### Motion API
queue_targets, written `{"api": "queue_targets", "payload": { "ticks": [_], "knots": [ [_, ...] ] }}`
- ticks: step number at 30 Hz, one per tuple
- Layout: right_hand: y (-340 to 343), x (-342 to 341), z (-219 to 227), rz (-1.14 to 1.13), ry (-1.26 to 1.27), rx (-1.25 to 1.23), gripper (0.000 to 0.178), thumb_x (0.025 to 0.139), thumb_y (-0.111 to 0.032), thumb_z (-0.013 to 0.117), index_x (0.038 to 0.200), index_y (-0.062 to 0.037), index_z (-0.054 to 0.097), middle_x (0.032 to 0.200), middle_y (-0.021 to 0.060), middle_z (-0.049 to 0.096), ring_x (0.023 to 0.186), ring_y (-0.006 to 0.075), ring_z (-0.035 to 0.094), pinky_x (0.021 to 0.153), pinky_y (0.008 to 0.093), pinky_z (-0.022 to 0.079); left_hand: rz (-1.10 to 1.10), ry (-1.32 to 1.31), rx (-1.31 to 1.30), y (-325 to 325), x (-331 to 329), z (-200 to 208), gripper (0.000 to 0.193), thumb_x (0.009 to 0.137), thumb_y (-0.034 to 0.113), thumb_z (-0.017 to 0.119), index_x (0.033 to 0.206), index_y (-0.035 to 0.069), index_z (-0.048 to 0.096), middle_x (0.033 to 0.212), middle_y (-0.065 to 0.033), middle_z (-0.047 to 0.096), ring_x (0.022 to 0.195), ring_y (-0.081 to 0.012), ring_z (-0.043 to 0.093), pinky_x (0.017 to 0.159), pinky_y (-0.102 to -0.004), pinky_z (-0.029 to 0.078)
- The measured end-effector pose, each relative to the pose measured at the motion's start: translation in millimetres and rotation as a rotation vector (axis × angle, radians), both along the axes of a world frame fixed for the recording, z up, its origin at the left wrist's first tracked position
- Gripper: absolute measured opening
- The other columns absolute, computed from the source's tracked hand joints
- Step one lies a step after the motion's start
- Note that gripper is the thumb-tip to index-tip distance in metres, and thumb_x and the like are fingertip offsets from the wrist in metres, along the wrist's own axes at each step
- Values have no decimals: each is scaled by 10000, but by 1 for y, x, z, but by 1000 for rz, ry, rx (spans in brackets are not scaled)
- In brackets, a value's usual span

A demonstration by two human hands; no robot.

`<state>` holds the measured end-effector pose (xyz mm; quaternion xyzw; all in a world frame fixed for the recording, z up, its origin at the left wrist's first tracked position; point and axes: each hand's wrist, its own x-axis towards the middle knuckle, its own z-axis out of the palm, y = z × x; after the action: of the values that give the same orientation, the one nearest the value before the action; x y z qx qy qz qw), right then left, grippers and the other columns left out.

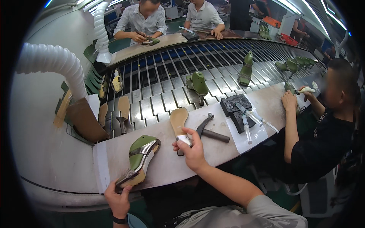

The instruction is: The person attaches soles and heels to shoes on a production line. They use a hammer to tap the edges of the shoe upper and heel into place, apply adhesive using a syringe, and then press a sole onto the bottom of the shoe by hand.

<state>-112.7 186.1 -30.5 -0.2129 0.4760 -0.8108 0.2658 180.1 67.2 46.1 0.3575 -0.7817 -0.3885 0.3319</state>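
Observation:
My left hand (118, 199) grips the toe end of a shoe (145, 151), which is built on a green last with silver straps, one of them with a sparkling textured band. The shoe lies tilted on its side at the near edge of the worktable. My right hand (195, 155) is closed, pinching a small white wad (184, 139) that looks like cloth or paper. Right behind those fingers lies a tan sole with a heel (178, 117), partly hidden by my hand. A hammer (216, 135) with a dark handle rests to the right of it.
Several syringes (248, 131) lie on and by a black block (232, 103). Beyond the worktable runs a slatted metal conveyor (167, 99) carrying green lasts (198, 84). A co-worker (317, 133) sits at right; others work across. A white hose (57, 62) hangs at left.

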Motion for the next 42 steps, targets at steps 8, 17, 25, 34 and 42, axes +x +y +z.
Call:
{"api": "queue_targets", "payload": {
  "ticks": [8,17,25,34,42],
  "knots": [
    [11,-42,78,-80,1529,542,365,839,-155,756,1148,-17,621,877,195,702,803,378,695,707,479,520,-92,779,37,-35,-79,21,414,1051,178,652,1368,-78,578,1237,-188,709,1134,-241,688,1037,-397,536],
    [22,-17,98,173,1793,492,486,890,-405,805,1199,-46,700,1001,140,715,980,304,655,822,414,502,-334,838,730,-73,-102,56,460,1098,296,546,1364,-79,557,1346,-250,669,1241,-341,670,1036,-500,579],
    [-9,29,18,204,136,207,322,1116,-235,592,927,14,670,611,-4,545,514,73,472,488,249,371,-358,762,800,-88,-118,50,474,1107,289,524,1416,-70,518,1408,-247,633,1305,-341,630,1107,-527,536],
    [8,6,20,210,208,324,304,1037,-175,667,786,-13,611,584,-36,528,507,36,432,486,252,309,-379,849,874,-77,-111,54,542,1123,421,496,1385,-51,553,1415,-275,616,1354,-380,593,1135,-547,510],
    [26,17,16,-60,759,459,144,968,-91,716,1016,24,644,1137,179,670,1020,239,657,893,382,513,-420,893,922,-74,-109,63,596,1130,418,452,1409,-102,537,1427,-289,615,1336,-368,610,1153,-519,494]
  ]
}}
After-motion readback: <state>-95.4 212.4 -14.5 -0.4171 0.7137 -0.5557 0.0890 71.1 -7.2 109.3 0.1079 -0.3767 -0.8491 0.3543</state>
